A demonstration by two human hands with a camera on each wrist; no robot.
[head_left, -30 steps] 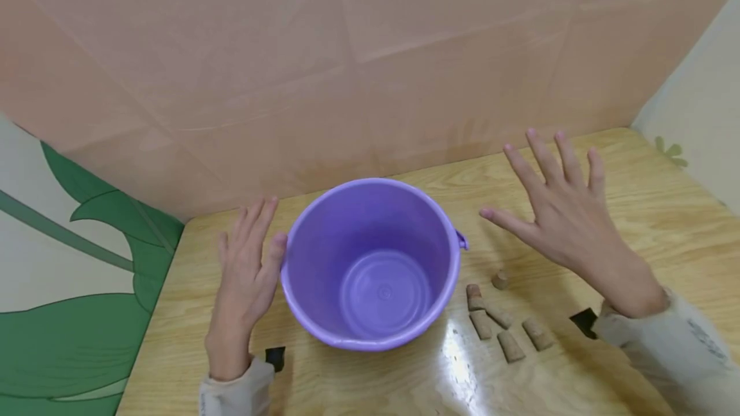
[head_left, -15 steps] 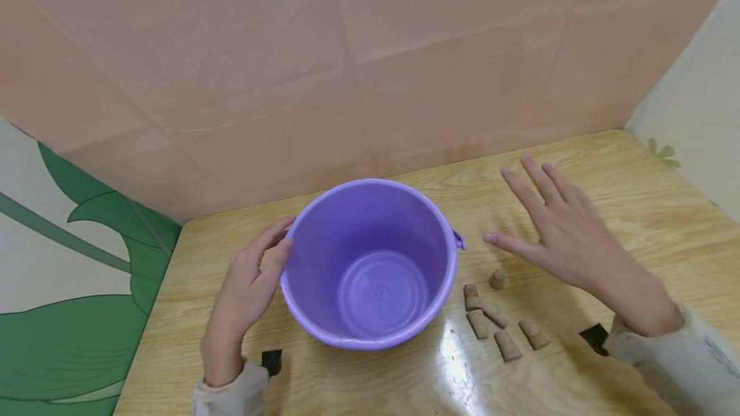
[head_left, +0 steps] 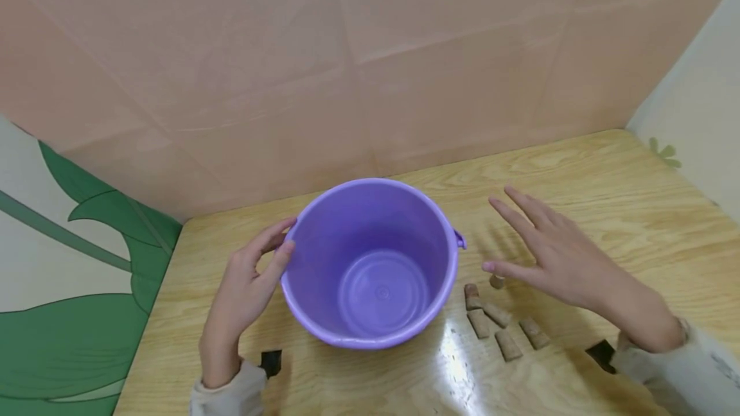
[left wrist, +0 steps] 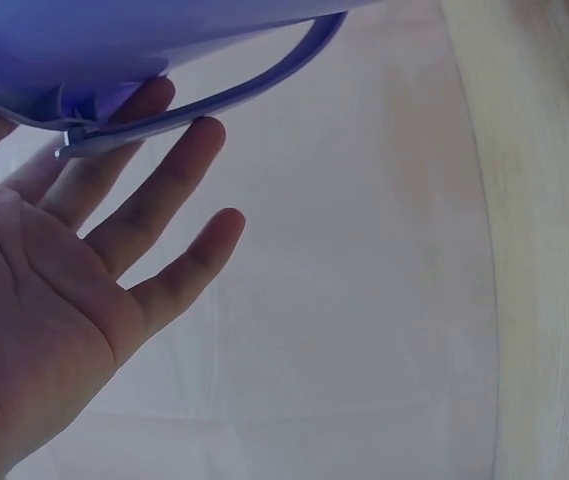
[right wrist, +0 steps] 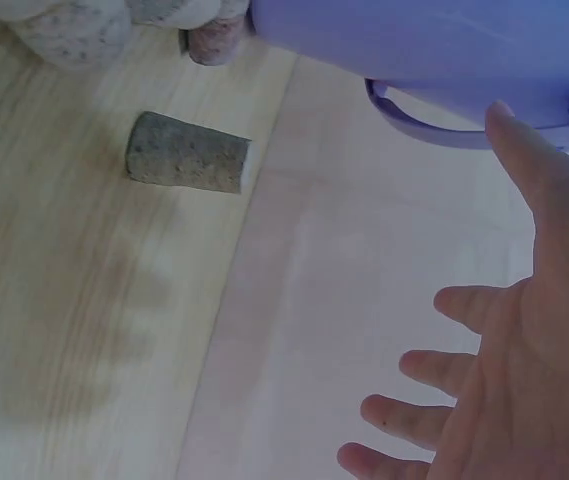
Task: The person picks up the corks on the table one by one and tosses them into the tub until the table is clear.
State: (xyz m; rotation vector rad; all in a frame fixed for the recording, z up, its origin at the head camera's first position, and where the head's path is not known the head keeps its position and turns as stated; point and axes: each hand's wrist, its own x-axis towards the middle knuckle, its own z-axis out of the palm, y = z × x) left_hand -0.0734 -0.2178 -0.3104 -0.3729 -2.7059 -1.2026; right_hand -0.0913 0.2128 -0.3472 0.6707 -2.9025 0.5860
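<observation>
From my end, the left hand [head_left: 243, 281] has thumb and fingers pinching the rim of one purple bucket [head_left: 378, 223] at ten o'clock. The right hand [head_left: 563, 262], spread wide and holding nothing, hovers at three o'clock. I count six corks [head_left: 509, 345] on the table [head_left: 578, 165] at four o'clock, one upright. Since half a second ago, the right fingers have dropped lower.
</observation>
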